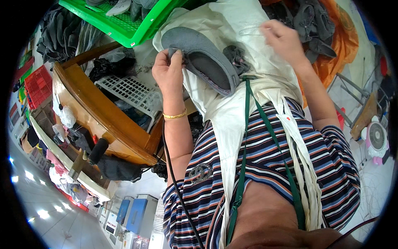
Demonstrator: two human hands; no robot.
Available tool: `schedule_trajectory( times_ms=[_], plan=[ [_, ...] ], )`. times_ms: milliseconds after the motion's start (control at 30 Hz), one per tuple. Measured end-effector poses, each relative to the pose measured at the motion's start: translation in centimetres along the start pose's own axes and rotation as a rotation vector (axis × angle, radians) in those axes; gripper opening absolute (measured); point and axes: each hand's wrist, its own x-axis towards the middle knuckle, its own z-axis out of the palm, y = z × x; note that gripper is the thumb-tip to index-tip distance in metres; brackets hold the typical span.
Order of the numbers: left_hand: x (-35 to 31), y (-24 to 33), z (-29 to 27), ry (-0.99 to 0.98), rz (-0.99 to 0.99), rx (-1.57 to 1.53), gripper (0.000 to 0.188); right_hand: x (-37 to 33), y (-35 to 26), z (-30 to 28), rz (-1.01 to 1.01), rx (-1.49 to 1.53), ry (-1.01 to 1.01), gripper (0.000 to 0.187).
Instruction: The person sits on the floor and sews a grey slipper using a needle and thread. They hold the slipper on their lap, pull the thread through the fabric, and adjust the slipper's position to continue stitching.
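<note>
A dark grey cap lies over my lap on the white apron, its brim toward the upper left and its hollow inside facing up. My left hand is closed on its left edge, thumb and fingers pinching the cloth. Raised off to the right, away from the cap, is my right hand. Its fingers are curled but smeared by motion, so whether they hold anything does not show. A crumpled dark grey cloth piece sits just right of the cap.
A green crate with grey pieces stands at the upper left. Below it are a wooden table and a white plastic basket. Several grey caps rest on orange sheeting at right, beyond a small fan.
</note>
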Motion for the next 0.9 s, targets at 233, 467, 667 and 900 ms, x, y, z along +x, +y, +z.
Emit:
schedule_trajectory(
  times_ms=[233,467,667,900],
  plan=[
    [1.1,0.1,0.0,0.006,-0.053,0.02,0.015,0.3,7.0,-5.2,0.342,0.716,0.351,0.021],
    [1.8,-0.5,-0.4,0.004,0.046,0.39,0.021,-1.0,7.9,-6.1,0.486,0.981,0.474,0.014],
    [0.9,0.0,0.0,-0.028,0.035,0.388,0.018,-5.9,11.7,-11.0,0.645,1.12,0.562,0.012],
    [0.2,-1.2,-0.8,-0.046,0.064,0.242,0.012,-7.9,5.8,-5.9,0.696,0.589,-0.033,0.021]
  ],
)
